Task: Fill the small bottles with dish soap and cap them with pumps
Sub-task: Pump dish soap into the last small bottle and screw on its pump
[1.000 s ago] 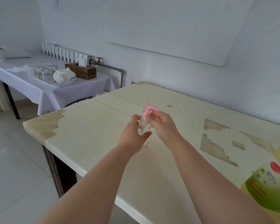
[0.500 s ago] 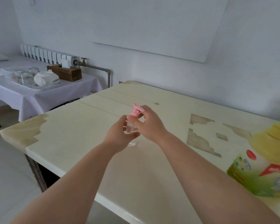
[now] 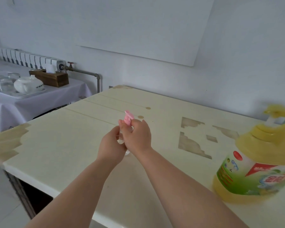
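A small clear bottle stands over the middle of the cream table, mostly hidden by my hands. My left hand is wrapped around its body. On the bottle's neck sits a pink pump, and the fingers of my right hand are closed on the pump's collar. At the right edge of the table stands a large yellow dish soap jug with a green and red label and a yellow pump top; it looks blurred.
A side table with a white cloth stands at the left, carrying a tray with a white teapot, glasses and a wooden box. A radiator and pipe run along the wall. The table's near-left corner and edge are close to my arms.
The view has swung to the right, bringing the dish soap jug fully into sight. My hands stay together on the bottle and pump, with the right hand's grip turned slightly.
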A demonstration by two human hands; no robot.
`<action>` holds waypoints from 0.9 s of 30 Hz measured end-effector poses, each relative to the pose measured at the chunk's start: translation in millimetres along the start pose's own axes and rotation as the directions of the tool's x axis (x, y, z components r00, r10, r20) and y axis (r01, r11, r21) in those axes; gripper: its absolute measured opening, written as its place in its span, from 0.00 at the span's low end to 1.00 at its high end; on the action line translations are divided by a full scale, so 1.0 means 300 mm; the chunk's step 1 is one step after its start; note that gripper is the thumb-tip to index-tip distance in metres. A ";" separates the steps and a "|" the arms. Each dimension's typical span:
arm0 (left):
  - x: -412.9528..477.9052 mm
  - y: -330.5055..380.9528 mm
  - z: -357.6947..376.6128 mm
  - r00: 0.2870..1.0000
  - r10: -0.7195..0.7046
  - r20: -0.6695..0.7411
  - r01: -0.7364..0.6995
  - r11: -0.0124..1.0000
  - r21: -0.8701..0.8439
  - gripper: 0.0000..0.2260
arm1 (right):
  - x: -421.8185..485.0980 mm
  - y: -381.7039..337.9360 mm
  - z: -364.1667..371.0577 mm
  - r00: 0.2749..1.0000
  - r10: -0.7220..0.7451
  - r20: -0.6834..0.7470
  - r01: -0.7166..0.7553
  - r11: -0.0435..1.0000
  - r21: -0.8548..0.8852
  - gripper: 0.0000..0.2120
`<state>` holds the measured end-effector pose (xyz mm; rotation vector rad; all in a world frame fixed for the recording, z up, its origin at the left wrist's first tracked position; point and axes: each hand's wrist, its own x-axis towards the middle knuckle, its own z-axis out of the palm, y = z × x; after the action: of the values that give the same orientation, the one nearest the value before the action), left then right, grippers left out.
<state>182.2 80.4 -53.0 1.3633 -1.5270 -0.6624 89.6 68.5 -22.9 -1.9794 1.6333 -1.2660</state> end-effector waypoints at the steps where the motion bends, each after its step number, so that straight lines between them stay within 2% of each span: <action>1: -0.005 0.005 0.004 1.000 0.000 -0.014 0.000 1.000 0.000 0.15 | -0.002 0.002 0.002 1.000 0.002 -0.015 -0.002 1.000 -0.013 0.17; 5: -0.021 0.020 0.017 0.998 -0.006 -0.057 0.006 1.000 0.003 0.16 | -0.007 0.001 0.006 1.000 0.018 -0.016 -0.019 1.000 -0.025 0.18; 10: -0.022 0.032 0.027 0.999 -0.032 -0.007 0.032 0.999 0.041 0.13 | -0.014 0.013 -0.041 0.985 0.092 0.143 -0.115 0.980 0.160 0.19; 19: -0.088 0.077 0.175 0.976 -0.022 0.217 0.004 0.996 0.087 0.33 | -0.080 0.083 -0.267 0.978 0.117 0.174 -0.139 0.983 0.118 0.18; 22: -0.121 0.120 0.223 0.961 0.012 0.275 -0.047 0.991 0.122 0.31 | -0.124 0.111 -0.340 0.979 0.146 0.143 -0.161 0.981 0.103 0.18; 24: -0.145 0.149 0.251 0.952 0.024 0.305 -0.070 0.988 0.140 0.28 | -0.156 0.127 -0.383 0.979 0.164 0.121 -0.176 0.980 0.092 0.14; 27: -0.181 0.180 0.294 0.931 0.023 0.365 -0.066 0.992 0.104 0.26 | -0.196 0.143 -0.437 0.978 0.180 0.102 -0.187 0.980 0.069 0.17</action>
<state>75.5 127.7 -57.4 1.3371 -1.9107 -0.8447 -36.5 147.3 -2.6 -1.7690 1.6510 -1.1319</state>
